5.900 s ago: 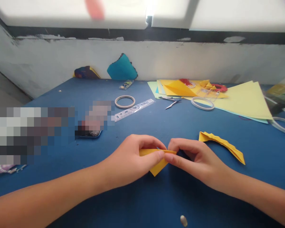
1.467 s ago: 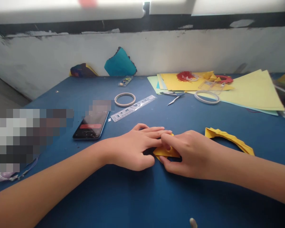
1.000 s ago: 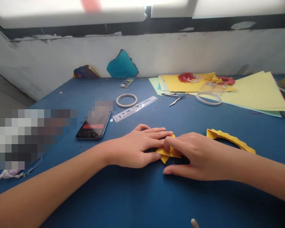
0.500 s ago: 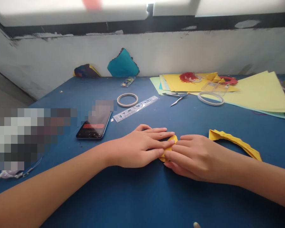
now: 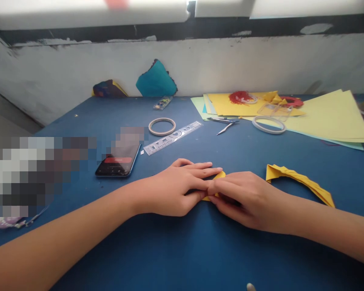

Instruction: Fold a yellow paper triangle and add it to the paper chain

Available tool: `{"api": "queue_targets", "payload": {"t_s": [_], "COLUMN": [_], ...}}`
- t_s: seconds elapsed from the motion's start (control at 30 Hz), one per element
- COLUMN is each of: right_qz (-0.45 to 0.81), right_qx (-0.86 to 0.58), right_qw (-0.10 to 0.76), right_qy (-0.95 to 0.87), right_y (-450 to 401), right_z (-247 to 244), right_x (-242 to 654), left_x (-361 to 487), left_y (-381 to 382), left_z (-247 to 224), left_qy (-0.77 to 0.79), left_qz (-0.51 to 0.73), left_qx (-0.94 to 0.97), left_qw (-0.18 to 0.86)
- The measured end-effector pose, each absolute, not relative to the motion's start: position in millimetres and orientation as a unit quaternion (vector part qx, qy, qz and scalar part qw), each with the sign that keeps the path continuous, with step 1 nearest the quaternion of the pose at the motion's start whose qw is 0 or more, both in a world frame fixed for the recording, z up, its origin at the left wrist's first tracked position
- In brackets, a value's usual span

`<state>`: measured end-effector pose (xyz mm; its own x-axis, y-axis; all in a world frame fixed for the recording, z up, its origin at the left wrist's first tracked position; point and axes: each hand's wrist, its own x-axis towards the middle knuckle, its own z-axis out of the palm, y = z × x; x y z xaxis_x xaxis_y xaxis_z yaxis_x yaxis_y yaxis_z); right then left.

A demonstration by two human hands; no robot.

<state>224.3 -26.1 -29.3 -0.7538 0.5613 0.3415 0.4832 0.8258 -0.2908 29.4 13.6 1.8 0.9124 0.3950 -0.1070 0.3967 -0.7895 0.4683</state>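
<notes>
Rn, the L hand [image 5: 172,192] is lying palm-down w/ fingers slightly spread, their tips pressing on the folded yellow origami paper [image 5: 221,175]; it isn't gripping anything. The R hand [image 5: 250,202] is curling, thumb + index nearly meeting at the paper's near edge; can't tell if they're actually pinching it, b/c the fingers are hiding most of it. So the paper is sitting under the L fingertips, right at the R ones, approx flat on the blue tabletop [image 5: 139,250].

For a clean crease, imo the L fingers should be bearing down evenly, close to the fold, w/ the R thumb + index lining up layers before pressing hard; skewed edges would be creasing crooked. The pleated yellow paper strip [image 5: 303,181] is lying beyond the R knuckles, the stencil ruler [image 5: 172,138] beyond the L fingers.
</notes>
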Motion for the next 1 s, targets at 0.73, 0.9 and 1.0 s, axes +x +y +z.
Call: {"api": "queue_targets", "payload": {"t_s": [0.73, 0.9, 1.0], "right_qz": [0.084, 0.108, 0.101], "right_qx": [-0.321, -0.321, -0.326], "right_qw": [0.206, 0.190, 0.196], "right_qy": [-0.920, -0.921, -0.919], "right_y": [-8.3, 1.4, 1.2], "right_z": [-11.9, -21.8, -24.1], "right_x": [250.1, 258.2, 256.6], "left_x": [31.8, 34.3, 35.4], "left_y": [2.6, -5.7, -14.3], "left_z": [-8.6, -16.7, -20.1], "left_qy": [0.231, 0.279, 0.316], "left_qz": [0.069, 0.145, 0.178], "left_qx": [0.946, 0.931, 0.925], "left_qw": [0.218, 0.188, 0.113]}}
